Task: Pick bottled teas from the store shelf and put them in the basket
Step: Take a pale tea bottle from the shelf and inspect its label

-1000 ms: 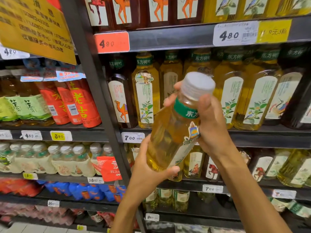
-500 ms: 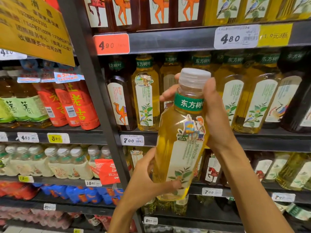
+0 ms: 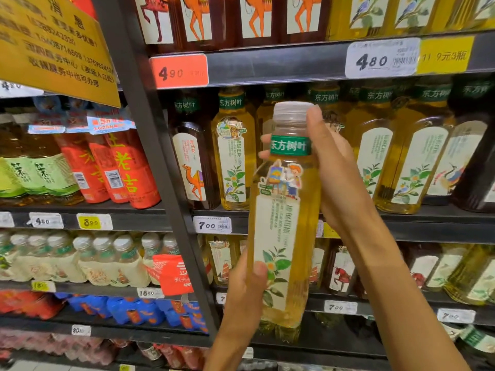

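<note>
I hold one bottled tea [image 3: 284,226] upright in front of the shelf, with pale yellow liquid, a white cap, a green neck band and a cream leaf label facing me. My right hand [image 3: 337,172] grips its neck and shoulder from the right. My left hand [image 3: 247,293] grips the lower part from the left, thumb across the label. Behind it, more yellow tea bottles [image 3: 234,153] and dark tea bottles [image 3: 191,162] stand in a row on the middle shelf [image 3: 428,223]. No basket is in view.
A dark upright post [image 3: 158,162] splits the shelving. Left of it stand red bottles [image 3: 126,170], green-labelled bottles [image 3: 29,175] and packs of small bottles [image 3: 80,261]. A yellow notice sign [image 3: 53,46] hangs at top left. Price tags line the shelf edges.
The bottle went from tilted with its cap to the right to standing upright, label toward me. Both hands kept their grip and the bottle came a little closer to the camera.
</note>
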{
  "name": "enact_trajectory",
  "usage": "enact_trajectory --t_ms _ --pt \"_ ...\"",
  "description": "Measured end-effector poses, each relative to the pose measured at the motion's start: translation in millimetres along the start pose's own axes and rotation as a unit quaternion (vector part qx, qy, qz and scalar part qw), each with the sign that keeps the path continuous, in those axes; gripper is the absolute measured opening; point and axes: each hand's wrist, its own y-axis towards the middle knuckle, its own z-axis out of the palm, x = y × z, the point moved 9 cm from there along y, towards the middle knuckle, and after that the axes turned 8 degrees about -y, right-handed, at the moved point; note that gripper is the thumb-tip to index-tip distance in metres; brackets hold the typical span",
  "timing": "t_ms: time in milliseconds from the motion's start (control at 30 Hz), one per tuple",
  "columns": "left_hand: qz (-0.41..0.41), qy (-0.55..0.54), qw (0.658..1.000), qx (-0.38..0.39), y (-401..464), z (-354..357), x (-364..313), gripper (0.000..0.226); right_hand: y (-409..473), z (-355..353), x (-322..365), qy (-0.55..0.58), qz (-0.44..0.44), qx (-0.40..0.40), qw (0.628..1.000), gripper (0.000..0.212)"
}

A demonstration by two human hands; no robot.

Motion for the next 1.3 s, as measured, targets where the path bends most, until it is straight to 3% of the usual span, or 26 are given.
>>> enact_trajectory --t_ms 100,233,367,467,600,733,867,967,1067,1200,1300 --pt "-0.085 -0.132 0.988 -0.013 -2.9 -4.1 24.0 0.092 4.3 -6.1 -9.7 -0.010 0.016 0.033 0.999 0.040" --pt "-0.137 -0.199 0.970 0.020 -4.7 4.7 30.7 0.070 0.9 6.8 -22.0 0.142 0.045 0.089 0.985 0.053" --pt "-0.157 -0.110 0.981 0.013 -0.3 1.0 30.4 0.073 -2.0 9.7 -22.0 0.220 0.071 0.079 0.970 0.046" --pt "-0.091 -0.020 0.995 0.023 12.3 -4.4 7.5 0.087 -2.8 -8.3 -21.7 0.106 0.046 -0.016 0.993 0.035" --pt "-0.031 0.058 0.996 0.063 12.0 11.4 -10.6 0.055 -9.4 -8.7 -13.0 0.007 0.019 -0.075 0.997 0.025" --pt "-0.049 0.026 0.997 0.048 10.1 7.1 -2.2 0.064 -2.9 -10.5 -11.6 -0.007 0.029 -0.017 0.999 0.029" --pt "-0.128 -0.066 0.985 0.091 0.5 14.4 4.0 0.058 3.2 8.5 -19.3 0.122 0.071 0.104 0.985 0.047" --pt "-0.128 -0.084 0.985 0.083 0.7 14.2 9.6 0.069 0.3 28.6 -20.5 0.209 0.093 0.161 0.960 0.051" --pt "-0.107 -0.049 0.991 0.063 6.0 7.9 3.4 0.066 -1.4 21.0 -16.1 0.200 0.067 0.130 0.969 0.045" --pt "-0.040 0.022 0.997 0.060 10.0 3.7 -11.4 0.056 -4.0 -5.0 -4.6 0.058 -0.002 -0.005 0.998 0.025" --pt "-0.015 0.039 0.996 0.076 7.1 14.6 -18.4 0.046 -3.9 -15.0 -9.4 0.006 0.033 -0.075 0.997 0.025"
